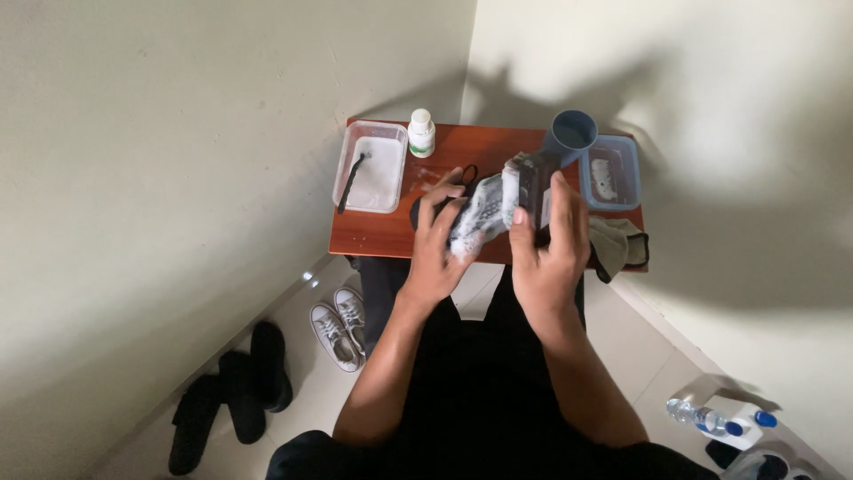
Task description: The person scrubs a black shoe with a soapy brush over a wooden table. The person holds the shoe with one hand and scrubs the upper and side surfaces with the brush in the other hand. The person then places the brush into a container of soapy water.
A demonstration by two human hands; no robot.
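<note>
Both hands closed on grey-and-black foamy canvas shoe [498, 204] above small reddish wooden table [391, 233]: left hand [437, 244] grips toe, right hand [549, 242] heel; suggest firm support, suds kept over table.

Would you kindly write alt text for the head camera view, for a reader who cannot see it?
Seen from above, a seated person's left hand and right hand hold a soapy grey shoe over a small wooden table. On the table stand a clear tray with a brush, a white bottle, a blue cup and a blue tub; shoes lie on the floor.
</note>
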